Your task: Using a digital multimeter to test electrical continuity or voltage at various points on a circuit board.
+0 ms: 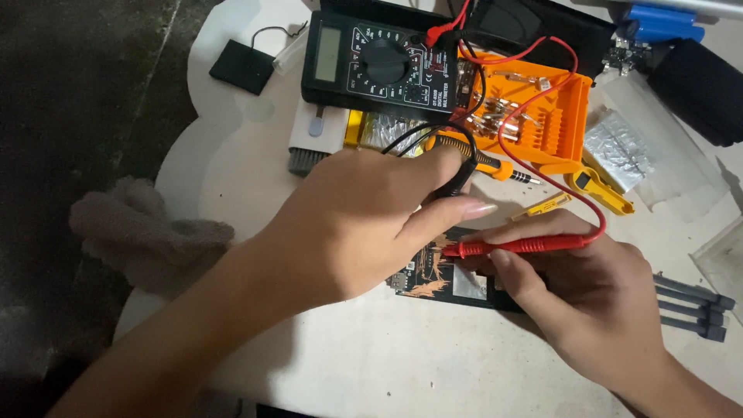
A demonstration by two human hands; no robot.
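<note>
A: What do the hands have?

B: The left hand pinches the black probe, fingers closed round it. The right hand grips the red probe, its tip pointing left over the circuit board. The board lies flat on the tabletop, mostly hidden under both hands.

A: How would you do this well?

B: I'd judge it needs steady tips: rest the heels of the hands on the tabletop, keep the two tips apart, touch one pad each.

A: And the leads?

B: They loop back to the multimeter, crossing the orange tray and the screwdriver. Leave slack so neither drags.

A: Room to move?

B: Open tabletop lies toward the person. The far side is crowded. The tabletop's left edge is close, with a grey cloth hanging past it.
</note>
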